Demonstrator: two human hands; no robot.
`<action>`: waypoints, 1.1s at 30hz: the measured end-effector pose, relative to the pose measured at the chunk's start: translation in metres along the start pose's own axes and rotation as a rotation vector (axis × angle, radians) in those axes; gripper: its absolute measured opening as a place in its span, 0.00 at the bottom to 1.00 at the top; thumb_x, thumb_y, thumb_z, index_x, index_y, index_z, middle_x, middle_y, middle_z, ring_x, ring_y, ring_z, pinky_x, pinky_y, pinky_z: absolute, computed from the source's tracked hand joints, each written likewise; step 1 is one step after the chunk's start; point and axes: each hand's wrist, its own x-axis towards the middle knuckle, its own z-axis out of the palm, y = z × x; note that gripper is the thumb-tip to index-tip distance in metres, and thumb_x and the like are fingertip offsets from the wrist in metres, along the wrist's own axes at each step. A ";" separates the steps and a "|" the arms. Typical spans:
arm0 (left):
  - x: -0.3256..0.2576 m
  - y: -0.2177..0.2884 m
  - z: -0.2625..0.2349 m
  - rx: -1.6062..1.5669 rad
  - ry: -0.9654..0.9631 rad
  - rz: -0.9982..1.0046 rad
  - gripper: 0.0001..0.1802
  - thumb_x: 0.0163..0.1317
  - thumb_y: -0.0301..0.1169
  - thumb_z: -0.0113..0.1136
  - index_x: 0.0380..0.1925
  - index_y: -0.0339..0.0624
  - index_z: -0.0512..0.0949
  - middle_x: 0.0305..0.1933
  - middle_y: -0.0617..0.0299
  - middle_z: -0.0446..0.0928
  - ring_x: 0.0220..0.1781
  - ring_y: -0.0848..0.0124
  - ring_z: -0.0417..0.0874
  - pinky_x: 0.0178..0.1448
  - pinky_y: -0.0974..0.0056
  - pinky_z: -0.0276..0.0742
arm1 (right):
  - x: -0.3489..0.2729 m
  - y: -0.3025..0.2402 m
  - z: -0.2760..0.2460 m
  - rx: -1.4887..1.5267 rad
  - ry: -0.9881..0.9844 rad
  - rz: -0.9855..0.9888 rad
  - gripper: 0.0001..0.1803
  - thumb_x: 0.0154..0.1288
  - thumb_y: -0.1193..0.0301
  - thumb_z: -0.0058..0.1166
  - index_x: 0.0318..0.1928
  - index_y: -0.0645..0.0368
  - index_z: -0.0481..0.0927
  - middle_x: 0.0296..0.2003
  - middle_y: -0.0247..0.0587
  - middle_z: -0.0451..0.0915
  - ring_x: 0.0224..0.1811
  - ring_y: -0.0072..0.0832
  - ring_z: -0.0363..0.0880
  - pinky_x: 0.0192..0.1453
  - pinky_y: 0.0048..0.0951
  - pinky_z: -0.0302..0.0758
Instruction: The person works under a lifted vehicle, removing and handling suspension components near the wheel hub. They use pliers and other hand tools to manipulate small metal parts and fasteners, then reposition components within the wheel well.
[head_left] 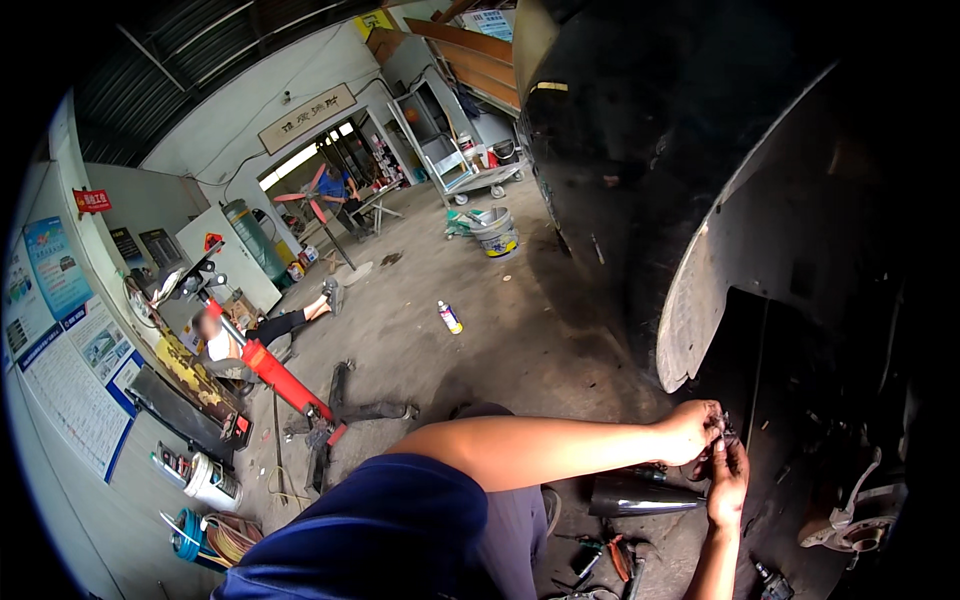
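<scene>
— Dark navy-blue fabric sleeve (370, 525) is filling the space closest to the camera, and you are wearing it on your left arm. What are you having around you, from the left?

— A red cylindrical metal stand (287, 382) is leaning well apart from you. Further right, a white-and-purple spray can (450, 318) is standing on the floor. Nearer you, orange-handled metal pliers (619, 561) are lying just beside a glossy black tapered piece (640, 497).

— And how are you gripping?

— Your left hand (688, 432) is pinching a small dark part (727, 435) with its fingertips drawn together; your right hand (729, 485) is closing on it from below, thumb up. Your fingers are covering its shape. It is sitting between them, below the grey curved wheel-arch panel (697, 300).

— How far along are you?

— Partway, it seems: the rusty round metal hub (862, 535) at far right is showing no wheel, and you are holding the part loose, not yet visibly seated anywhere. What else is remaining, nobody can tell you from this view.
</scene>
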 end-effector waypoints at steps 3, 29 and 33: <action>-0.022 0.014 0.001 0.108 -0.039 0.083 0.06 0.75 0.16 0.54 0.41 0.40 0.74 0.34 0.64 0.77 0.35 0.76 0.74 0.40 0.67 0.76 | -0.017 -0.014 0.000 -0.029 0.031 0.017 0.11 0.84 0.66 0.51 0.44 0.60 0.79 0.32 0.30 0.79 0.28 0.19 0.75 0.34 0.24 0.75; -0.014 0.080 -0.007 0.407 0.107 0.422 0.06 0.73 0.29 0.60 0.45 0.39 0.79 0.39 0.54 0.85 0.39 0.63 0.88 0.48 0.57 0.84 | -0.001 -0.043 0.009 -0.074 0.453 0.027 0.17 0.74 0.73 0.64 0.60 0.64 0.81 0.40 0.33 0.82 0.37 0.20 0.77 0.39 0.23 0.76; -0.018 0.077 -0.017 0.008 -0.013 0.217 0.06 0.77 0.25 0.58 0.51 0.40 0.77 0.37 0.65 0.80 0.39 0.78 0.83 0.43 0.70 0.85 | -0.001 -0.051 0.018 0.078 0.301 -0.114 0.25 0.71 0.81 0.64 0.66 0.66 0.75 0.42 0.33 0.80 0.40 0.18 0.78 0.42 0.22 0.79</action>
